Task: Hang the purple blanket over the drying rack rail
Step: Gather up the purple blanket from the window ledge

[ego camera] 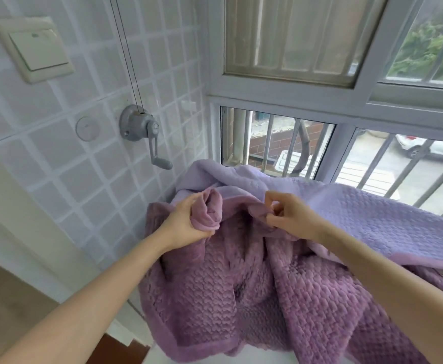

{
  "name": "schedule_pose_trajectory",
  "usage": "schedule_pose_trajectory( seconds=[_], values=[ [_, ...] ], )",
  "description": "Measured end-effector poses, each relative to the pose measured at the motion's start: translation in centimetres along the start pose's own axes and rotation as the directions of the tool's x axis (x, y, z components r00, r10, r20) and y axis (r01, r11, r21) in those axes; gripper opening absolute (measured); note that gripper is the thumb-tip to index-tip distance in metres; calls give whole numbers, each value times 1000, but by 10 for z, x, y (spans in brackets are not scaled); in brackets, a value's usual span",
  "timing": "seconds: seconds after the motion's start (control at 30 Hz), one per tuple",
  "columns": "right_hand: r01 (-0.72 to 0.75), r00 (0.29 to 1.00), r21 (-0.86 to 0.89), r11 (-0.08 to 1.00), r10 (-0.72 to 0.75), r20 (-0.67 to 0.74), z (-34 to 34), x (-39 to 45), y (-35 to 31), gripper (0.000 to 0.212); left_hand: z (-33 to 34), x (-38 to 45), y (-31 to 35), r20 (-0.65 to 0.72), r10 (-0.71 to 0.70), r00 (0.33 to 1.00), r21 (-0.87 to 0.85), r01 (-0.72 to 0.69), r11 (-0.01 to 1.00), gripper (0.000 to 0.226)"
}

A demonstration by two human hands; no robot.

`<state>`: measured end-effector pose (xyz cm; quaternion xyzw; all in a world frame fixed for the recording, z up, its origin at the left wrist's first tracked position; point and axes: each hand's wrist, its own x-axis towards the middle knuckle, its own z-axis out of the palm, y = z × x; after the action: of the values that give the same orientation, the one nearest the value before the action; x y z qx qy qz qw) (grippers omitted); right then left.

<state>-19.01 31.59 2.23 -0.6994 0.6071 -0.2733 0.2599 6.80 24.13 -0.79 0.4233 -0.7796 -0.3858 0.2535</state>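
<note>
A purple waffle-textured blanket hangs bunched in front of me, its paler side spread to the right below the window. My left hand is closed around a rolled fold of its edge. My right hand pinches the blanket's edge a little to the right of that fold. No rack rail is visible; whatever bears the blanket is hidden under the cloth.
A grey hand crank with two thin cables running upward is fixed to the white tiled wall on the left, near a light switch. A barred window fills the back and right.
</note>
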Motion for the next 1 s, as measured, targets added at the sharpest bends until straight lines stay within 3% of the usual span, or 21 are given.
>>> schedule_pose_trajectory(
  seconds=[0.07,0.1,0.17,0.27,0.3,0.4,0.5,0.63,0.73,0.8,0.93,1.0],
  values=[
    [62,998,151,987,-61,-10,-22,-16,-35,13,20,3,16,20,58,998,7,-58,998,100],
    [87,996,193,977,-84,-24,-31,-22,-50,11,29,5,27,24,77,997,-8,-77,997,110],
    [161,986,264,951,-146,-75,-43,-29,-74,10,44,10,58,15,193,981,-76,-191,979,100],
    [245,943,302,921,-155,-294,-53,-23,-94,6,51,14,110,-143,251,957,-100,-266,959,37],
    [255,909,302,919,-122,-399,-58,-19,-94,6,51,16,124,-196,240,951,-58,-256,965,29],
    [218,744,185,958,-41,-667,-72,-14,-77,13,55,26,146,-117,203,972,-44,-209,977,28],
    [94,664,141,986,44,-747,-77,-27,-34,17,56,25,154,126,156,980,-33,-153,988,56],
    [67,673,306,950,183,-717,-75,-44,-4,5,91,21,166,231,103,967,51,-118,992,61],
    [112,758,440,891,210,-618,-80,-46,-6,9,125,25,175,103,88,991,142,-102,985,47],
    [118,829,602,790,255,-498,-94,-52,2,14,131,32,180,-51,7,999,154,1,988,34],
    [-101,868,556,825,346,-356,-107,-83,62,31,132,52,183,-119,-84,989,24,87,996,24],
    [-220,912,542,811,368,-180,-99,-105,98,50,135,59,184,-132,-115,985,-24,113,993,24]
  ],
)
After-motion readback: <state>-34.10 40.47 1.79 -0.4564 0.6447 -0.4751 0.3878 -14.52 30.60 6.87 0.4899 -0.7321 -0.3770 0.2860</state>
